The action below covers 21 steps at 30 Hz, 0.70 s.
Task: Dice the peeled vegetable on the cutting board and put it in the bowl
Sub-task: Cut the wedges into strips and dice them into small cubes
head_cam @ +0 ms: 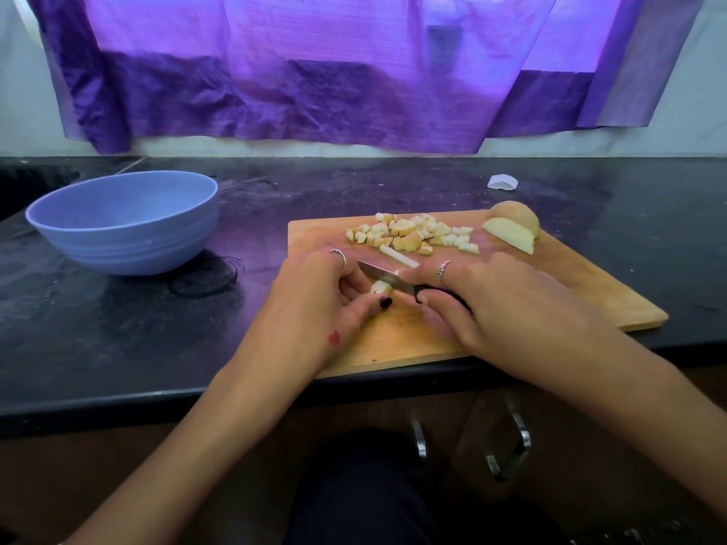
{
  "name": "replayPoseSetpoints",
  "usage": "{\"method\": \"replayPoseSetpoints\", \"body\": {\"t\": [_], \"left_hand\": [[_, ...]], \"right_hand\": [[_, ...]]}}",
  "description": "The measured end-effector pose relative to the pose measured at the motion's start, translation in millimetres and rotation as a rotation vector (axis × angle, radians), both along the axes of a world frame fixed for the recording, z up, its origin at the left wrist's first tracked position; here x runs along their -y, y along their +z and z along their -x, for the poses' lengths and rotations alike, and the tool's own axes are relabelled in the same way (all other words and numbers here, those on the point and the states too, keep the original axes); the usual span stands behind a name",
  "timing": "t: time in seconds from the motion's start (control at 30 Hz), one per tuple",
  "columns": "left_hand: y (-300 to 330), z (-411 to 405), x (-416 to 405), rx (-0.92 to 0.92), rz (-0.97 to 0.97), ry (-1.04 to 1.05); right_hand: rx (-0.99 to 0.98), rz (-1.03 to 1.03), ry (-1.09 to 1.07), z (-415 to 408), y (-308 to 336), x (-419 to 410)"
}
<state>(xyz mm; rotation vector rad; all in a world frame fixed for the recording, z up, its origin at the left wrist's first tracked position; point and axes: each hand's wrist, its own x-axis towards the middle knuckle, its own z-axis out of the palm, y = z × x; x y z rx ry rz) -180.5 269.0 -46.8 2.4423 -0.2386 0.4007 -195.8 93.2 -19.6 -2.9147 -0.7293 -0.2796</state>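
Nearest me are my two forearms, reaching over the counter edge (118, 399) onto the cutting board (590, 304). My left hand (314, 304) curls its fingers and thumb around a small pale piece of vegetable (381, 287), pinning it to the board. My right hand (503, 304) is wrapped around the dark handle of a knife (387, 278), forefinger stretched along the top, so both grips are closed on something.

What the next cut turns on: the blade runs from my right hand toward the left and slightly away from me, lying across the held piece just beyond my left thumb. The piece sits directly left of the handle, touching the blade, so the left hand is the nearer one to it. I judge I'm mid-dice on this piece.

Farther along the board lies one uncut strip (399, 256), its long axis slanting left-far to right-near, then a heap of diced cubes (413, 232). At the far right corner rest two larger uncut chunks (511, 228), touching. The blue bowl (122, 245) stands well off to the left on the counter, with nothing visible inside from here.
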Motion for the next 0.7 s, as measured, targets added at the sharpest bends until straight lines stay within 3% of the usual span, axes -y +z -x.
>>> {"method": "replayPoseSetpoints", "body": {"t": [0.43, 0.7], "left_hand": [[-2, 7, -5, 0.056, -0.004, -0.047], [-9, 5, -9, 0.131, -0.004, -0.043]], "right_hand": [[0.099, -0.13, -0.004, 22, -10, 19], [0.066, 0.049, -0.006, 5, -4, -2]]}}
